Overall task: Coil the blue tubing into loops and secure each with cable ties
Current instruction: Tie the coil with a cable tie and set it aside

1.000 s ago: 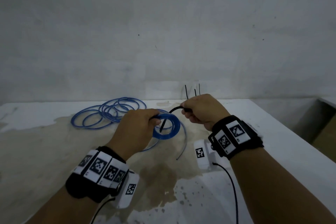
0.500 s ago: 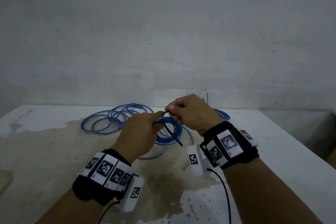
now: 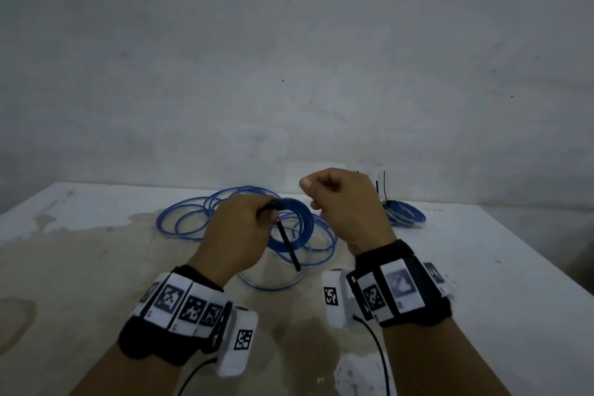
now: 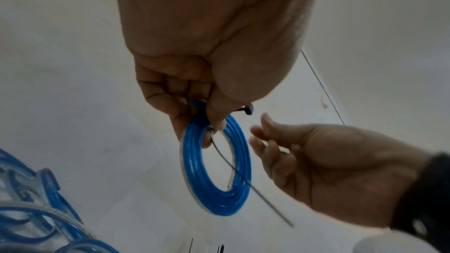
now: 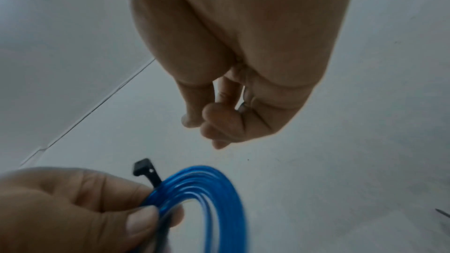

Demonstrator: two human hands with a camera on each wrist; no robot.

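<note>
My left hand (image 3: 270,215) pinches a small tight coil of blue tubing (image 3: 305,228) at its top, lifted above the table. A black cable tie (image 3: 289,247) is wrapped over the coil at the pinch. Its tail hangs down through the ring and its head (image 5: 143,168) sticks out above my left hand (image 5: 146,211). In the left wrist view the coil (image 4: 219,205) hangs under my left hand (image 4: 209,122), the tie's tail (image 4: 255,188) crossing it. My right hand (image 3: 311,199) hovers just right of the coil, fingers loosely curled, holding nothing (image 4: 263,138) (image 5: 207,122).
Loose loops of blue tubing (image 3: 193,219) lie on the stained white table (image 3: 482,267) behind my left hand. A tied blue coil (image 3: 405,214) sits at the back right, with thin black cable ties (image 3: 384,183) standing by the wall. The table's right edge is near.
My right hand let go of the cable tie and drew back to the right. The tie's tail now hangs free through the coil, which my left hand still holds.
</note>
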